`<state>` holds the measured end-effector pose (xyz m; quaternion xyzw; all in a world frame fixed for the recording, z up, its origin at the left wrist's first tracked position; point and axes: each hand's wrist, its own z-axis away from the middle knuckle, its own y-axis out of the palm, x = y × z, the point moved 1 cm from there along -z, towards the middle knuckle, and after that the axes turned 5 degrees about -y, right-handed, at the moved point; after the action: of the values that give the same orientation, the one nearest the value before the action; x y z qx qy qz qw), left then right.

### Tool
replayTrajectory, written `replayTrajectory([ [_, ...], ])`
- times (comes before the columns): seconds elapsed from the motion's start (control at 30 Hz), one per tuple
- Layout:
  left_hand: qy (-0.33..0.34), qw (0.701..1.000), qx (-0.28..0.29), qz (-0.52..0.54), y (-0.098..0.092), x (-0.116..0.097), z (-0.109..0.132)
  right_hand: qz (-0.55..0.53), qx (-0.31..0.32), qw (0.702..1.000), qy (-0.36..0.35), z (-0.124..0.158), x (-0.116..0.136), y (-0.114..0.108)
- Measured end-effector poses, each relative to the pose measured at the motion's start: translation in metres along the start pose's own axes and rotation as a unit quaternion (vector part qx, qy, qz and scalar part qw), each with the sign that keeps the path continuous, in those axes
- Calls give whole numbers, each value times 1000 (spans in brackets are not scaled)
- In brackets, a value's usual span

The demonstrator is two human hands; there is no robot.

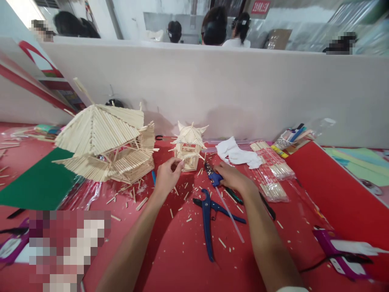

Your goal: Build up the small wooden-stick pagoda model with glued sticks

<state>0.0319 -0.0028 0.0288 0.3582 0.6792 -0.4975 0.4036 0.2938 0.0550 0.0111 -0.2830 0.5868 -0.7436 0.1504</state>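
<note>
My left hand (167, 175) is pinched shut on a short wooden stick, right beside the base of a small stick-built pavilion (189, 147) on the red table (188, 251). My right hand (232, 178) is closed on a blue hot glue gun (213, 175), its nozzle pointing toward the small pavilion; a clear glue stick (231, 217) trails back from it. A large stick-built pavilion (106, 144) stands to the left. Blue-handled cutters (209, 215) lie open between my forearms.
Packs of wooden sticks (272, 172) and a white cloth (235, 154) lie at the right. A green sheet (39, 184) sits at the left. Stick offcuts litter the table. A purple tool (343, 253) lies at the right front. A white partition (243, 89) backs the table; people sit beyond it.
</note>
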Motion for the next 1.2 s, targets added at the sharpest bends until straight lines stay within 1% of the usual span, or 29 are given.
replayTrajectory([
  [0.13,0,1000,-6,-9,0,-4,1,2,11,1000,4,-1,-1,-3],
  [0.27,-2,1000,-5,-10,1,-3,0,-6,9,1000,14,-1,0,-4],
  [0.4,-2,1000,2,-5,1,0,1,-20,-17,1000,-11,2,-5,-5],
  [0.5,-2,1000,6,-9,0,1,2,-64,-36,997,-36,10,-11,-11],
  [0.57,6,1000,2,-25,0,2,3,-88,-47,994,-37,15,-15,-15],
  [0.67,19,998,1,-59,-1,2,4,-95,-46,994,-24,20,-19,-19],
  [0.87,24,994,-12,-108,-4,1,5,-79,-35,996,-20,17,-24,-15],
  [1.07,28,993,-9,-117,-5,-2,5,-58,-31,998,-12,12,-30,-7],
  [1.2,37,992,-9,-121,-5,0,6,-57,-23,998,-10,12,-30,-7],
])
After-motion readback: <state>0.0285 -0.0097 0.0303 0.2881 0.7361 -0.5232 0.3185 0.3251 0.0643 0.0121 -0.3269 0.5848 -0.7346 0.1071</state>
